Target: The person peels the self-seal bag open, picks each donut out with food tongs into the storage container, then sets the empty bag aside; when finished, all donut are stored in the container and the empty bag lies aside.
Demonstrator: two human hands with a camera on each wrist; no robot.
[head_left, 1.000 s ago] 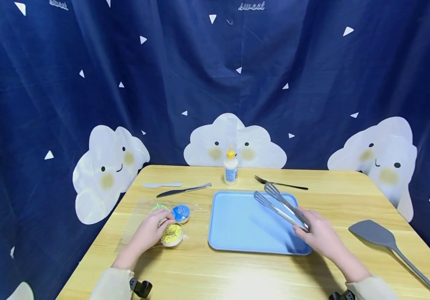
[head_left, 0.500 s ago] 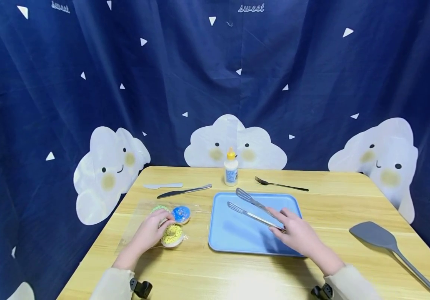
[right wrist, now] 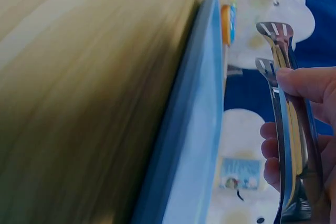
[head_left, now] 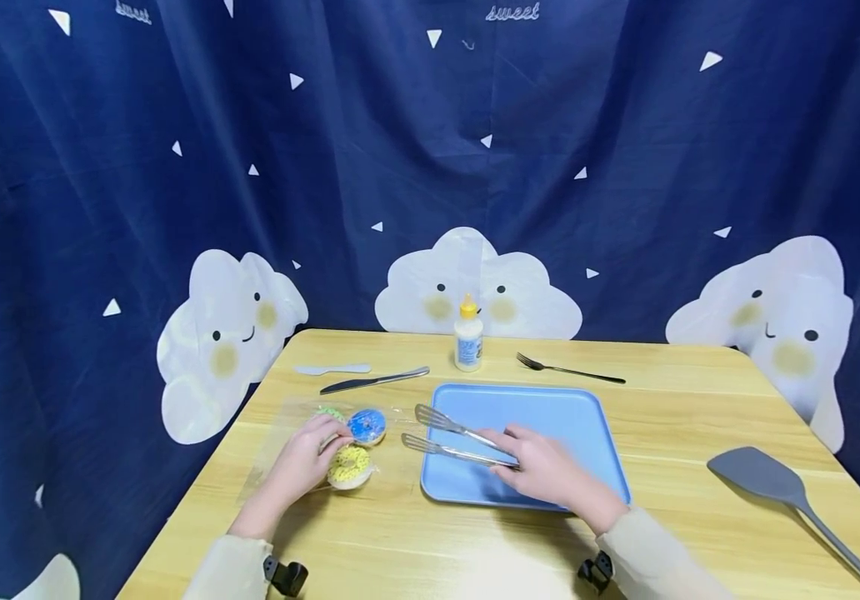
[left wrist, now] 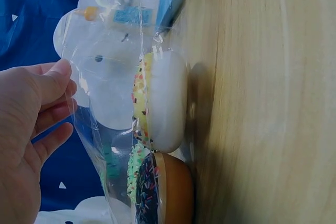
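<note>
My left hand (head_left: 302, 462) pinches the upper edge of a clear plastic bag (left wrist: 94, 93) between thumb and fingers, lifting the film. Inside it lie a yellow-topped donut (head_left: 349, 468), a blue-topped donut (head_left: 367, 426) and a green-topped donut (head_left: 329, 412), partly hidden by the hand. My right hand (head_left: 546, 473) grips a pair of metal slotted tongs (right wrist: 289, 98) above a light blue tray (head_left: 595, 433). Their two heads stand apart, past the tray's left rim and pointing towards the donuts.
Behind the bag lie a white plastic knife (head_left: 332, 369) and a metal knife (head_left: 373, 381). A yellow-capped glue bottle (head_left: 468, 337) stands beyond the tray, with a black fork (head_left: 572, 370) to its right. A grey spatula (head_left: 763, 475) lies along the wooden table's right side.
My right hand has carried the tongs leftward across the tray, from its right side to past its left rim. The left hand keeps its pinch on the bag.
</note>
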